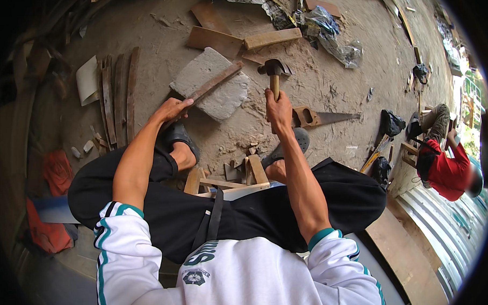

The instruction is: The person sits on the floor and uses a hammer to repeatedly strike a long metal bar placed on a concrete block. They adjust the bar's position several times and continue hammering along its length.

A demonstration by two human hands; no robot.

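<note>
My left hand (173,110) is closed round the near end of a narrow wooden strip (215,81). The strip lies slantwise across the top of a rough pale concrete block (227,102) on the ground. In my right hand (278,109) is a claw hammer (274,82), gripped by its wooden handle. Its dark head is raised to the right of the block, apart from the strip. A handsaw (329,117) with a wooden handle lies on the dirt just right of my right hand.
Long wooden strips (120,97) lie at the left beside a white sheet (87,81). Board offcuts (272,38) and crumpled plastic (340,47) are scattered ahead. A small wooden box (234,192) stands between my feet. At the right sits a person in red (446,164), near corrugated metal sheeting (445,229).
</note>
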